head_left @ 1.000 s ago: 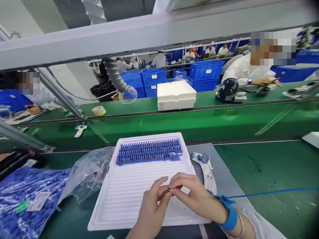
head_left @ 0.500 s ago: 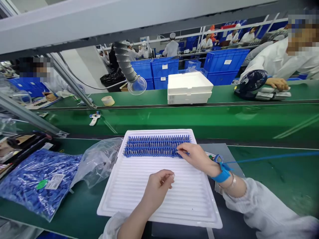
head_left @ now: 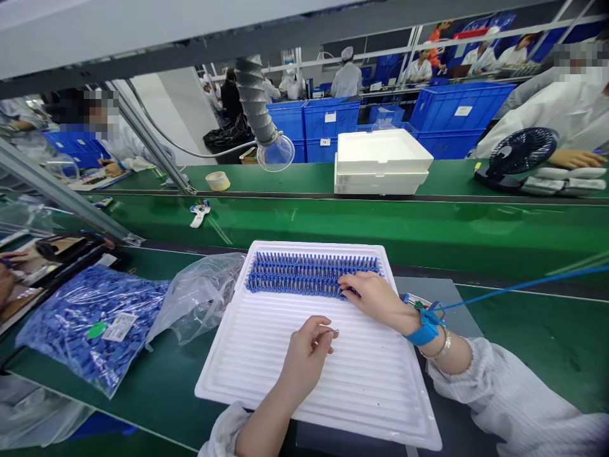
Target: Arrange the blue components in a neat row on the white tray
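A white ridged tray (head_left: 257,355) lies in front of me, with rows of small upright blue plastic parts (head_left: 295,274) along its far end, thin metallic pieces showing among them. My left hand (head_left: 304,355) is over the middle of the tray, its thumb and fingers pinched on a small silvery metal piece (head_left: 336,332), possibly a spring. At the right end of the nearest blue row, my right hand (head_left: 375,301) has its fingertips pinched together against the parts. Whatever lies between those fingertips is hidden. A blue wrist strap (head_left: 425,329) with a cord circles the right wrist.
Left of the tray are a clear bag of blue parts (head_left: 95,317) and a crumpled clear plastic bag (head_left: 197,298). White stacked boxes (head_left: 380,158), a tape roll (head_left: 217,181) and a fan (head_left: 523,152) stand on the back ledge. An extraction hose (head_left: 259,101) hangs above. Co-workers sit beyond.
The view has shifted, so the tray and bench sit further right in the picture. Both my hands keep nearly the same places over the tray, still pinched.
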Available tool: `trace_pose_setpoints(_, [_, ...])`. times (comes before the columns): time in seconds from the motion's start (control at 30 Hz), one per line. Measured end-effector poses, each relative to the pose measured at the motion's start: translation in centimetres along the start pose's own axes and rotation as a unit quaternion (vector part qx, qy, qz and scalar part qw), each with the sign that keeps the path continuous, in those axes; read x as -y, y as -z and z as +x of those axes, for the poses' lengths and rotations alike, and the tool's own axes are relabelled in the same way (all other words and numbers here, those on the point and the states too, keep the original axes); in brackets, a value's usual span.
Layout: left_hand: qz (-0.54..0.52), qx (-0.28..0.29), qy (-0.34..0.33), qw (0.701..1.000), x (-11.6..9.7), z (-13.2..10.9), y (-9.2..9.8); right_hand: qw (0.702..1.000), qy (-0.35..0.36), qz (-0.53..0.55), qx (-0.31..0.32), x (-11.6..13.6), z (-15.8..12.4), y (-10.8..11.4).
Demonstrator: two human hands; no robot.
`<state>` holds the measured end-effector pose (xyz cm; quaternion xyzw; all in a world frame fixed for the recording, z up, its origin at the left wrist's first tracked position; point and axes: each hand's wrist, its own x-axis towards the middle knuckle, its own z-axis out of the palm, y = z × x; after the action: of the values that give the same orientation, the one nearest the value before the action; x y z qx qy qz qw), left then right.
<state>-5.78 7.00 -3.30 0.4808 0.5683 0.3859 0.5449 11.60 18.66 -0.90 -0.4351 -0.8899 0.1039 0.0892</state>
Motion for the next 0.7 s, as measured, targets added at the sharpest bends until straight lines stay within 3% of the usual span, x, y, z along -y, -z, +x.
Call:
trace_pose_setpoints(0.4, [-0.034, -0.01, 0.0, 0.999, 0.0, 0.1, -0.1, 0.998, 0.021, 0.053, -0.032, -0.1, -0.6, 0.2])
trace_pose_setpoints(0.6, [-0.1, 0.033, -0.009, 0.994, -2.9, 1.0, -0.5, 0.971, 0.113, 0.199, -0.065, 2.0, -3.1, 1.9])
trace_pose_setpoints(0.7, [-0.114, 0.057, -0.018, 0.992, -4.3, 2.3, -1.0, 0.957, 0.125, 0.241, -0.107, 2.3, -3.5, 2.0])
